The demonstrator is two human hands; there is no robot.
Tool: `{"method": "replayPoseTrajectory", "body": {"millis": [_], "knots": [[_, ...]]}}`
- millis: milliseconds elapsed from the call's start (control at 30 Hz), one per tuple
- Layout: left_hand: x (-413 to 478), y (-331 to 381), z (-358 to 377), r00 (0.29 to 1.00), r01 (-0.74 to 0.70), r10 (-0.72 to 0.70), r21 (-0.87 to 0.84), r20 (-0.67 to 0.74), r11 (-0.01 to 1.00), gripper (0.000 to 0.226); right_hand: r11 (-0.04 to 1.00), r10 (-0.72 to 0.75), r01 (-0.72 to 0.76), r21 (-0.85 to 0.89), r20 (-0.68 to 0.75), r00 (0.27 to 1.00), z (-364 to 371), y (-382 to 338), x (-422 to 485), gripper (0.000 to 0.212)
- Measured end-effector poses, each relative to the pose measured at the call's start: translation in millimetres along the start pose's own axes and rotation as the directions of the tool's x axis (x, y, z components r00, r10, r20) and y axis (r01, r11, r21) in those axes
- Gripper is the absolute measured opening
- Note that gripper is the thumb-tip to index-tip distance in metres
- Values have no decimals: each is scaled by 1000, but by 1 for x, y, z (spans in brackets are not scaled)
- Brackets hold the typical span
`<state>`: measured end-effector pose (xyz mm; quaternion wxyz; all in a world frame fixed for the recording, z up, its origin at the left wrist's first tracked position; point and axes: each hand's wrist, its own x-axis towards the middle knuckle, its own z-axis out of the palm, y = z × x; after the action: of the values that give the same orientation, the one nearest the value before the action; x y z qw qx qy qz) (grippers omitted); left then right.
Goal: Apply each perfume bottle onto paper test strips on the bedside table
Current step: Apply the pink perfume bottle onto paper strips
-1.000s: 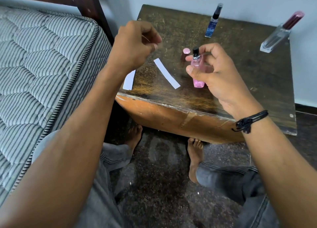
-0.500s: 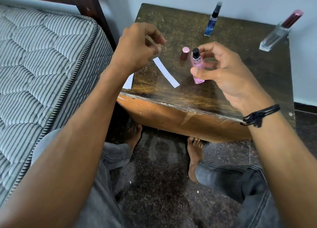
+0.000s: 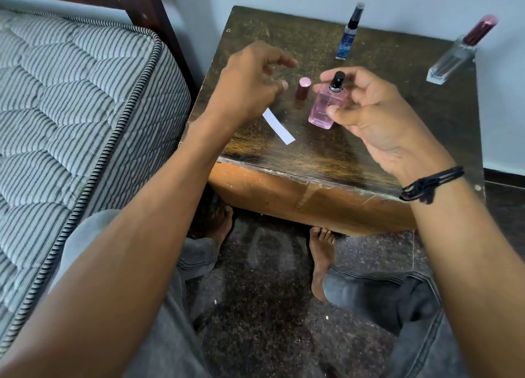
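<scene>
My right hand point(image 3: 377, 122) grips a pink perfume bottle point(image 3: 322, 109) just above the bedside table point(image 3: 326, 156). Its black spray nozzle is bare, and its pink cap point(image 3: 303, 89) stands on the table just to the left. My left hand point(image 3: 252, 85) hovers left of the cap with curled fingers. A thin paper test strip point(image 3: 269, 73) shows only as a pale blur pinched between thumb and forefinger. Another white strip point(image 3: 278, 129) lies flat on the table below that hand.
A slim blue spray bottle point(image 3: 348, 36) stands at the back of the table. A clear bottle with a dark red cap point(image 3: 454, 59) is at the back right. A striped mattress point(image 3: 71, 107) borders the table on the left. My bare feet rest on the floor below.
My left hand has moved right and lower, toward the cap and bottle. The right hand has tilted the pink bottle slightly and kept hold of it. The strip at the table's left edge is now hidden by my arm.
</scene>
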<state>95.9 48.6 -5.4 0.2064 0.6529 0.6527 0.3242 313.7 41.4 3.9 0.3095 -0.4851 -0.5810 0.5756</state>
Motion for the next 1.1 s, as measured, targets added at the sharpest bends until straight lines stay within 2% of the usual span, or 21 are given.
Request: {"method": "replayPoseTrajectory", "body": {"millis": [333,467,800,867,933,1000,1100], "knots": [[5,5,25,995,-65,63,18,73,998,36,980,7,-35,-194,-143,990,4,7,4,38],[10,5,30,996,-57,53,56,70,997,33,971,1,-35,-237,-142,990,4,12,6,33],[11,7,31,999,8,-8,0,38,1000,22,961,-3,-35,-275,-137,991,5,8,4,33],[13,9,25,1000,19,-19,-64,8,998,22,960,0,-37,-278,-131,991,5,6,3,32],[13,15,15,999,41,-43,-229,-6,973,23,958,0,-37,-284,-128,992,5,6,2,32],[11,20,3,1000,25,-29,-402,-4,915,25,957,3,-38,-286,-123,992,6,6,2,31],[6,30,-8,999,-28,38,-559,5,829,26,957,8,-43,-287,-121,993,7,5,3,31]]}}
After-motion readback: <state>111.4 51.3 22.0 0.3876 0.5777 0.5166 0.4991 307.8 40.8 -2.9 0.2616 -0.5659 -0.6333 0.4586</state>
